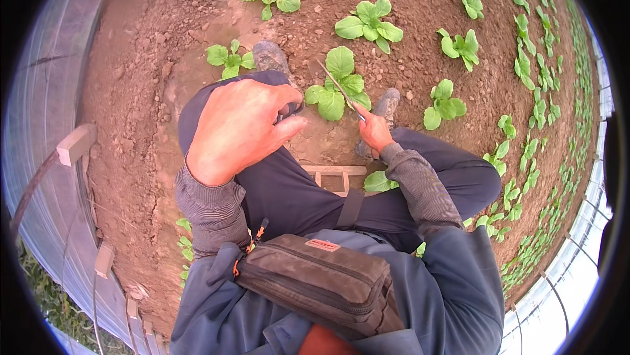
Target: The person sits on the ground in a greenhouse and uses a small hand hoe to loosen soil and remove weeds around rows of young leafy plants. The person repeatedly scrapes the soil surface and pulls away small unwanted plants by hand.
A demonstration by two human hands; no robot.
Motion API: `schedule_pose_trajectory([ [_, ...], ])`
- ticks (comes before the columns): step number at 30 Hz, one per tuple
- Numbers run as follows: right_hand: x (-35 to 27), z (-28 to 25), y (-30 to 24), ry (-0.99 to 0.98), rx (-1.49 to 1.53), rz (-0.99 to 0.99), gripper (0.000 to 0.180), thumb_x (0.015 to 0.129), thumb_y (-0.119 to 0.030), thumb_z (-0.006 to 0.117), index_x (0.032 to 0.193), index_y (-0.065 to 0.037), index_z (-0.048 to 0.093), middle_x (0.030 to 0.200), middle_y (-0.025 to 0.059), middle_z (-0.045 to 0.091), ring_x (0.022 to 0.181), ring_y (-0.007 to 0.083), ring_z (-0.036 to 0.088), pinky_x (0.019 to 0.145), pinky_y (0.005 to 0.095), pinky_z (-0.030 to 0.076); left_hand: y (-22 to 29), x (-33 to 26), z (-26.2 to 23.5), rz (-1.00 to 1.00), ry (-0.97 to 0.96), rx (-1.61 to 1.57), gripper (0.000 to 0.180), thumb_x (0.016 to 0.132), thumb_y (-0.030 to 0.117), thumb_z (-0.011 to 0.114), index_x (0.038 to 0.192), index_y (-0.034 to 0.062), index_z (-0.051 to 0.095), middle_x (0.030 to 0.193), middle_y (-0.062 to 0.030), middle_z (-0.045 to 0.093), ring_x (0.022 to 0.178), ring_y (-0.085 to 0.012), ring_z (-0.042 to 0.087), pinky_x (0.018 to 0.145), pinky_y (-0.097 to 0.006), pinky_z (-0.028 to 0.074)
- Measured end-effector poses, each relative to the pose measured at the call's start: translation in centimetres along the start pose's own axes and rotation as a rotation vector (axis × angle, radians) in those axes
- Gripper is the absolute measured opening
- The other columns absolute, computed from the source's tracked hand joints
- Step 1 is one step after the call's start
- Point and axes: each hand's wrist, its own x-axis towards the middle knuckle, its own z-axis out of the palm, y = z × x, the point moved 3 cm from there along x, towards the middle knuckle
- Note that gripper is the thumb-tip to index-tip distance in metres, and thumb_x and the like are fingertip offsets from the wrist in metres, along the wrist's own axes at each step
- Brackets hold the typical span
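My left hand is over my left knee, its back turned up and its fingers curled under. Something dark shows in the gap between thumb and forefinger; I cannot tell whether it is a held thing or my trouser leg. My right hand is closed round a slim knife-like tool, whose thin blade slants up and to the left. That blade crosses in front of a leafy green seedling between my boots. Whether it touches the leaves I cannot tell.
Leafy plants grow in rows across the brown soil, denser to the right. A wooden slatted frame lies beneath me. Plastic sheeting with wooden blocks borders the left. A brown waist bag rests on my lap.
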Motion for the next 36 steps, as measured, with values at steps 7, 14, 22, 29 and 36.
schedule_pose_trajectory([
  [7,3.8,-0.1,-0.7,0.036,0.115,0.012,0.055,0.09,-0.012,0.05,0.144,-0.024,0.055,0.101,0.0292,0.069,0.094,0.0448,0.069,0.082,0.0495,0.053,0.3,0.0,0.0,-0.039,-0.046,0.004,0.029,0.075,0.019,0.08,0.101,0.0074,0.074,0.081,-0.0118,0.074,0.071,-0.0247,0.073,0.063,-0.036,0.055],
  [14,5.1,-3.8,3.1,0.063,0.006,0.069,0.054,0.091,-0.014,0.049,0.144,-0.024,0.055,0.104,0.031,0.068,0.097,0.0434,0.069,0.086,0.0469,0.053,0.2,0.6,0.1,-0.004,-0.031,0.004,0.03,0.073,0.018,0.081,0.101,0.0079,0.074,0.08,-0.0114,0.074,0.07,-0.025,0.073,0.063,-0.036,0.055],
  [22,0.7,-4.4,7.4,0.166,0.101,0.083,0.055,0.091,-0.01,0.049,0.145,-0.02,0.055,0.115,0.0278,0.068,0.104,0.0426,0.068,0.092,0.0437,0.052,0.8,0.2,0.0,0.011,-0.029,0.005,0.029,0.074,0.017,0.081,0.1,0.0074,0.073,0.079,-0.011,0.073,0.071,-0.0261,0.073,0.062,-0.037,0.054],
  [29,9.5,-4.9,5.6,0.227,0.079,0.08,0.052,0.09,-0.016,0.053,0.14,-0.026,0.059,0.102,0.0292,0.068,0.098,0.0445,0.068,0.088,0.0482,0.052,1.5,1.4,0.1,0.055,-0.05,0.03,0.029,0.073,0.017,0.081,0.099,0.0069,0.072,0.081,-0.0114,0.073,0.07,-0.0271,0.071,0.062,-0.038,0.052],
  [36,2.3,-4.9,11.2,0.219,0.092,0.173,0.056,0.09,-0.013,0.048,0.145,-0.024,0.056,0.093,0.0212,0.071,0.078,0.0297,0.069,0.077,0.0381,0.053,1.3,1.0,0.0,0.055,-0.048,0.039,0.032,0.072,0.017,0.082,0.101,0.0086,0.072,0.08,-0.0107,0.073,0.069,-0.0272,0.071,0.061,-0.039,0.052],
])
